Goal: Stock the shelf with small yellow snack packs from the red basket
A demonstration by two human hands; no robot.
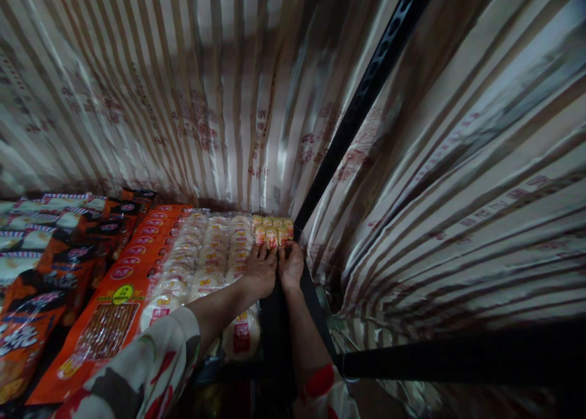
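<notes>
Small yellow packs with red print [272, 230] stand in tight rows in the shelf's back right corner. My left hand [262, 269] is at their front edge, its bent fingertips closed against a front pack. Close beside it, my right hand [292, 265] has its fingers curled on the front right pack. The undersides of both hands' grips are hidden. Left of the yellow packs run rows of clear-wrapped round pale cakes [213, 251], partly behind my left forearm.
Orange flat packets [114, 297] overlap in a row further left, beside orange-and-black snack bags [27, 333] and white packets [27, 239]. A black perforated post [352, 114] rises at the corner. Striped printed sheeting [220, 102] hangs behind. A dark bar [434, 352] extends right.
</notes>
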